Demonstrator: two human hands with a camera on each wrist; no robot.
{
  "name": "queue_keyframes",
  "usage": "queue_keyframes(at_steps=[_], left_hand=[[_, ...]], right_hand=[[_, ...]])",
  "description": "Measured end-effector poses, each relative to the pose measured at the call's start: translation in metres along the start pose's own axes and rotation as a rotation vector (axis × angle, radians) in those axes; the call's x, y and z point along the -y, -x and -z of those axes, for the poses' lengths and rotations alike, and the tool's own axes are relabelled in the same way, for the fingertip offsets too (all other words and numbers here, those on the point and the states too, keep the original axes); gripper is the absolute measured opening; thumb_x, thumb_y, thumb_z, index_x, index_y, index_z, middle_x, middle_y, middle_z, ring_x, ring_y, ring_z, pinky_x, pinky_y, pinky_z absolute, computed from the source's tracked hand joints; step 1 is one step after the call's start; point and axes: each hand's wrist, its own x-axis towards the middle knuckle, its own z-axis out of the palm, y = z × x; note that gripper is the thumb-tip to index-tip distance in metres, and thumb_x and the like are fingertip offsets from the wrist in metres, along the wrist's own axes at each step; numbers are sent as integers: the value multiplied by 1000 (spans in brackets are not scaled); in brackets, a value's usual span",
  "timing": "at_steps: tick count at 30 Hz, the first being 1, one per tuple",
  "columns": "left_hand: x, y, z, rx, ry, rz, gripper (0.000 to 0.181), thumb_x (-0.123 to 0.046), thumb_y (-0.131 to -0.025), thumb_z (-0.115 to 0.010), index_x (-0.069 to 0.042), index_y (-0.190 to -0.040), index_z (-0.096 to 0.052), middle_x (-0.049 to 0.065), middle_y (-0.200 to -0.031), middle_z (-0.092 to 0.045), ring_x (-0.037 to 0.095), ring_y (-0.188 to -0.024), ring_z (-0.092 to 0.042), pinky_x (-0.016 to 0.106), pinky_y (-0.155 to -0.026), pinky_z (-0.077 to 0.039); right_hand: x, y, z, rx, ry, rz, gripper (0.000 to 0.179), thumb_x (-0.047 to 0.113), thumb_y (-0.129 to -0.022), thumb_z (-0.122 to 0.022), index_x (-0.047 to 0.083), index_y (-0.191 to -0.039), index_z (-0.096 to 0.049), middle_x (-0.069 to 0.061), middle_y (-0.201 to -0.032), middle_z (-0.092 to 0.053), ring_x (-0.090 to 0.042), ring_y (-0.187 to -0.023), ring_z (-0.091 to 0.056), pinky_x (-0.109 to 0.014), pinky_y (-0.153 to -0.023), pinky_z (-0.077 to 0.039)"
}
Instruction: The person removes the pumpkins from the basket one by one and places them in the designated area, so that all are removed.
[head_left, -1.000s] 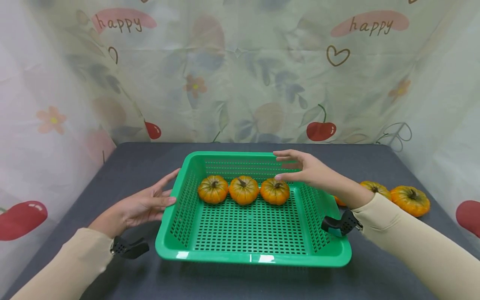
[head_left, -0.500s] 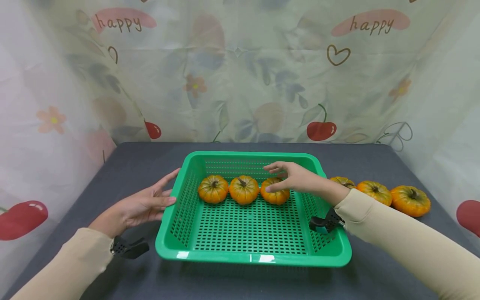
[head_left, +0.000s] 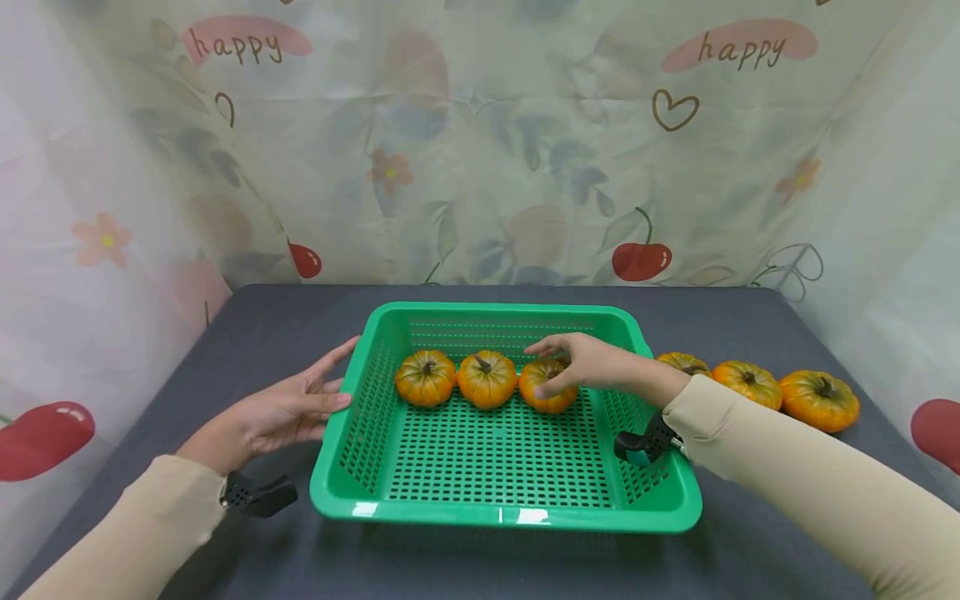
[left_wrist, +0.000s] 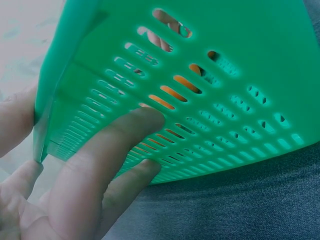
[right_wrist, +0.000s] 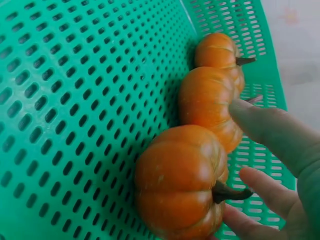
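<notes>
A green perforated plastic basket [head_left: 498,518] stands on the dark table, with a row of three small orange pumpkins toward its back: a left pumpkin [head_left: 425,379], a middle pumpkin [head_left: 487,380] and a right pumpkin [head_left: 551,398]. My right hand [head_left: 588,362] reaches over the basket's right side, thumb and fingers spread about the right pumpkin. In the right wrist view its thumb [right_wrist: 265,120] stands apart from that pumpkin [right_wrist: 180,180], while fingertips lie by its stem side. My left hand [head_left: 288,412] rests against the basket's left side, extended fingers [left_wrist: 125,130] touching the outer wall.
Outside the basket on the right, three more pumpkins lie in a slanting row: one [head_left: 682,362] partly behind the right sleeve, one [head_left: 748,383] in the middle and one [head_left: 821,400] farthest right. A patterned curtain [head_left: 472,167] hangs behind the table [head_left: 300,321].
My right hand has moved left and down, from above the basket's back right to around the right pumpkin. The right arm uncovers more of the outside pumpkins. My left hand has stayed put.
</notes>
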Motion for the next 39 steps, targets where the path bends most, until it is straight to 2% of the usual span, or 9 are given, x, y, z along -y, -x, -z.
queue_keyframes(at_steps=[8, 15, 25, 34, 39], left_hand=[[0, 0, 1, 1, -1, -2, 90, -2, -101, -48, -41, -152, 14, 22, -161, -4, 32, -116, -62, 51, -94, -52], [1, 0, 1, -1, 4, -2, 90, -2, -101, -48, -42, -152, 13, 22, -161, -3, 31, -117, -62, 50, -94, -52], [0, 0, 0, 9, 6, -6, 89, -3, -101, -47, -41, -152, 14, 22, -161, -3, 30, -116, -62, 49, -93, -53], [2, 0, 0, -6, 3, -8, 87, -2, -101, -46, -44, -152, 10, 22, -161, -1, 30, -117, -61, 49, -94, -53], [2, 0, 1, -2, 6, -10, 87, -1, -101, -46, -44, -152, 10, 22, -161, -1, 30, -117, -62, 48, -94, -53]], right_hand=[[-4, -4, -5, 59, 73, 20, 70, 19, -80, -80, 7, -141, -48, -21, -147, -39, -39, -135, -35, -52, -105, -44], [-3, -4, -9, 99, 102, -4, 74, 18, -76, -82, 11, -141, -47, -22, -141, -44, -32, -118, -50, -40, -88, -53], [-3, -4, -10, 92, 133, -10, 75, 20, -76, -83, 13, -141, -47, -21, -142, -44, -34, -123, -48, -42, -90, -53], [-2, -3, -10, 85, 116, -19, 74, 18, -76, -82, 12, -141, -47, -22, -140, -44, -32, -119, -50, -39, -86, -53], [-1, -2, -9, 60, 88, -38, 73, 18, -77, -82, 11, -141, -47, -20, -137, -46, -29, -111, -53, -37, -82, -54]])
